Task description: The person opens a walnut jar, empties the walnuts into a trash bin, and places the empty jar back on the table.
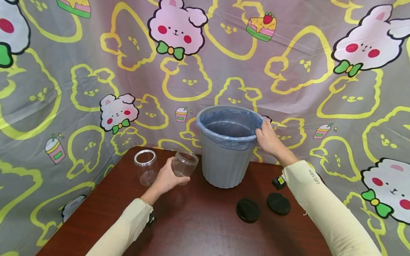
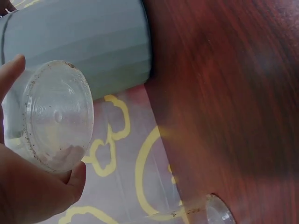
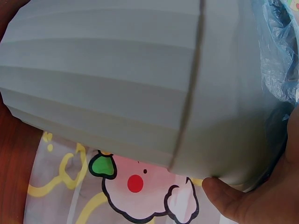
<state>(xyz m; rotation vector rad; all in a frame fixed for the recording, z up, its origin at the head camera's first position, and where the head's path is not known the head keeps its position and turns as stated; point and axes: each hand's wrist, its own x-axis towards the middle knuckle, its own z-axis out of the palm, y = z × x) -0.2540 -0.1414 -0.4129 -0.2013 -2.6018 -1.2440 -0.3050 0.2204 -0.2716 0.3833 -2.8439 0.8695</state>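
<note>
My left hand (image 1: pixel 166 176) grips a clear plastic jar (image 1: pixel 185 163) round its side, holding it tilted beside the bin. In the left wrist view the round base of this jar (image 2: pixel 58 116) faces the camera, with brownish specks along its edge. My right hand (image 1: pixel 269 139) holds the rim of a grey ribbed trash bin (image 1: pixel 224 167) at its right side. A blue plastic bag (image 1: pixel 224 122) lines the bin and folds over the rim; its bottom inside is hidden. In the right wrist view the thumb (image 3: pixel 224 196) presses on the bin's outer wall.
A second clear jar (image 1: pixel 148 174) stands upright on the dark red-brown table (image 1: pixel 192 220), left of my left hand. Two round black lids, a nearer one (image 1: pixel 248 210) and a farther-right one (image 1: pixel 278 203), lie before the bin. A patterned cloth (image 1: pixel 189 71) hangs behind the table.
</note>
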